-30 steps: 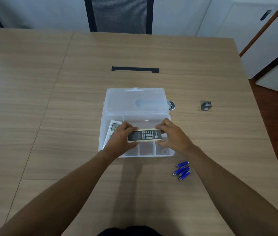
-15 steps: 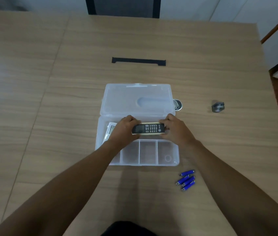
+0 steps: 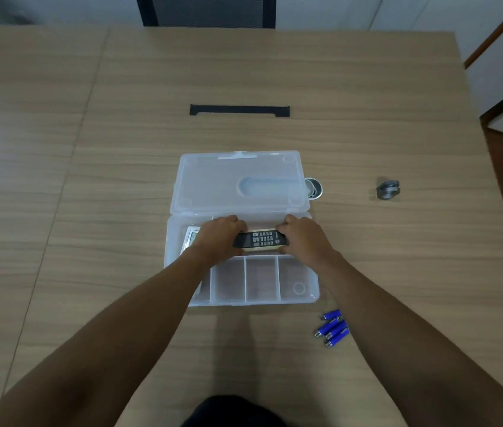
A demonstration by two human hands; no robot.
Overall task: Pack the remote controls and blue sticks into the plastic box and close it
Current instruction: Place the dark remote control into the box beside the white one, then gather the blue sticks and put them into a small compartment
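Note:
A clear plastic box [image 3: 312, 298] lies open on the table, its lid [image 3: 213, 183] folded back flat. My left hand [image 3: 218, 237] and my right hand [image 3: 301, 237] each grip one end of a black remote control [image 3: 259, 239] with a cream edge, held sideways over the box's long rear compartment. A white remote [image 3: 191, 238] lies in the left compartment, mostly hidden under my left wrist. Three small front compartments hold nothing. Several blue sticks [image 3: 333, 328] lie in a cluster on the table, near the box's front right corner.
A round metal grommet [image 3: 315, 188] sits just right of the lid. A small grey object [image 3: 388, 189] rests further right. A black cable slot [image 3: 239, 110] is set in the table beyond the box. A chair back [image 3: 210, 9] stands at the far edge.
Both hands have carried the black remote away from me, from over the front compartments to over the rear long compartment, and lower toward the box.

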